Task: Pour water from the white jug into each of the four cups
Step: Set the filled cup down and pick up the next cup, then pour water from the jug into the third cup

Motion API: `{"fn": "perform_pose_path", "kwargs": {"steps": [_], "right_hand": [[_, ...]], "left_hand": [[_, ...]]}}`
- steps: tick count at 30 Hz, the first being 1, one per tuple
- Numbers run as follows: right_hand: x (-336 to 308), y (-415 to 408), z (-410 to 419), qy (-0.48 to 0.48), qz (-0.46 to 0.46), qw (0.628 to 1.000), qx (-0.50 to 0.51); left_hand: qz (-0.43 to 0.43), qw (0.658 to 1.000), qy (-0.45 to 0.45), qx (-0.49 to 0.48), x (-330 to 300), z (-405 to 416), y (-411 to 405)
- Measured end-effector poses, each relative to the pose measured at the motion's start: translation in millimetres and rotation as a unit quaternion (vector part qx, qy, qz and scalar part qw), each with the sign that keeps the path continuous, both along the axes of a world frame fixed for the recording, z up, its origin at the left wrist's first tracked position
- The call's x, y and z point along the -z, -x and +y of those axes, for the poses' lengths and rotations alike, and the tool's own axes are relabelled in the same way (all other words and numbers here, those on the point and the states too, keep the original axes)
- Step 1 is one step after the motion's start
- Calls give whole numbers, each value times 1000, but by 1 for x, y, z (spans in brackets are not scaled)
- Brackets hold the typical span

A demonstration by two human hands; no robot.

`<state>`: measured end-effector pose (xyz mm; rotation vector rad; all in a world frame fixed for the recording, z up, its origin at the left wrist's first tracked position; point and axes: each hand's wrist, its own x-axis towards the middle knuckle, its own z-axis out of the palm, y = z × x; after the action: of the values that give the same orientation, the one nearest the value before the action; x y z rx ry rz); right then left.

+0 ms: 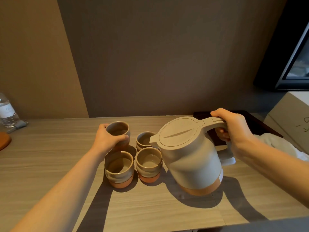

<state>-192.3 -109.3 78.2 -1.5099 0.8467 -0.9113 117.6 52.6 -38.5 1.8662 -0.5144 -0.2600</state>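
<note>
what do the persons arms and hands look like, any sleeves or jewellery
Both forearms are bare up to the frame's edge, with no sleeve in view. The left hand and right hand wear no gloves, and no watch, ring or bracelet shows on the visible sides.

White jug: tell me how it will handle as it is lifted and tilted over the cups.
The white jug looks rigid, so it should not flex. Its body is bulky and the right hand holds only the handle, so it may feel front-heavy if full. The closed lid should keep the pour to the spout.
</note>
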Motion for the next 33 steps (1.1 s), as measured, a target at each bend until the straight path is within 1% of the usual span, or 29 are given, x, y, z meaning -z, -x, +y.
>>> {"fn": "perform_pose_path", "kwargs": {"steps": [8,12,15,18,21,28,33], "right_hand": [[-9,4,6,-20,-17,1000,0],[-14,8,12,-28,-22,999,7],[-14,12,17,-29,-18,999,14],[-14,17,22,-23,-12,1000,13],[-14,23,27,-13,-10,1000,13],[-17,35,36,-4,-12,1000,12],[-18,41,39,-6,-7,1000,2]], "left_hand": [[-26,991,130,-13,-44,11,22],[-38,986,159,-12,-56,24,51],[-48,985,168,-7,-58,37,74],[-36,985,169,3,-57,49,94],[-31,986,163,21,-51,61,111],[-49,991,119,39,-30,75,141],[-56,991,114,51,-21,78,158]]}}
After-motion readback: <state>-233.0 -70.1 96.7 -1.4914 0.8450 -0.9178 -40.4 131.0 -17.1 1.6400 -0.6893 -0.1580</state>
